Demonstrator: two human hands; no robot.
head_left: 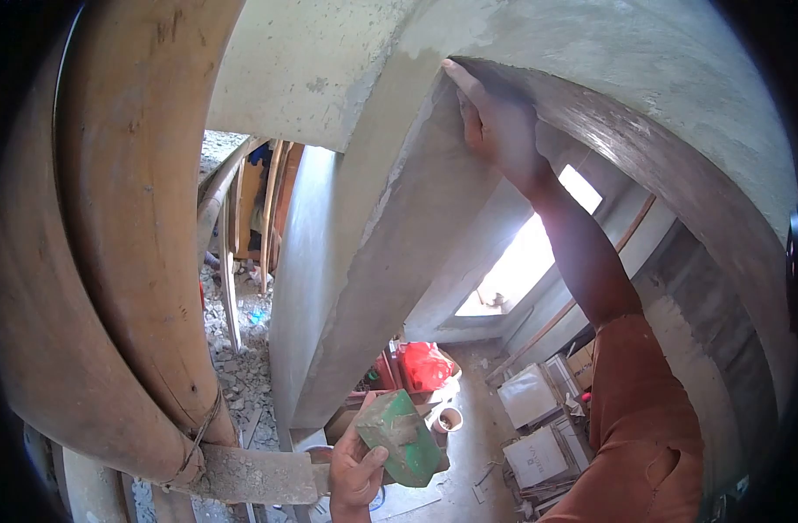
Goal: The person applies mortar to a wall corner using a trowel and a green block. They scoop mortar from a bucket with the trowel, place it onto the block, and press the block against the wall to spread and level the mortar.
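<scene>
Float: the green float (401, 436) sits low in the middle of the view, tilted, its face smeared with grey mortar.
Left hand: the left hand (354, 475) is clamped on the float from below, with the thumb across its lower edge and the fingers wrapped behind.
Right hand: the right hand (495, 118) is raised high on an outstretched arm from an orange sleeve (643, 418). It lies flat with straight fingers, pressed against the plastered edge and holding nothing.
Plastered edge: the sharp corner of a grey beam (399, 227) runs down from the right hand's fingertips towards the float.
Pole: a thick wooden pole (129, 218) fills the left side. It is lashed with twine (200, 431) to a mortar-crusted plank (255, 475) just beside the left hand.
Floor below: a red bag (425, 366) and cardboard boxes (530, 397) lie well beneath both hands, and rubble (242, 366) lies further left.
Window: a bright opening (521, 261) shows behind the right forearm.
</scene>
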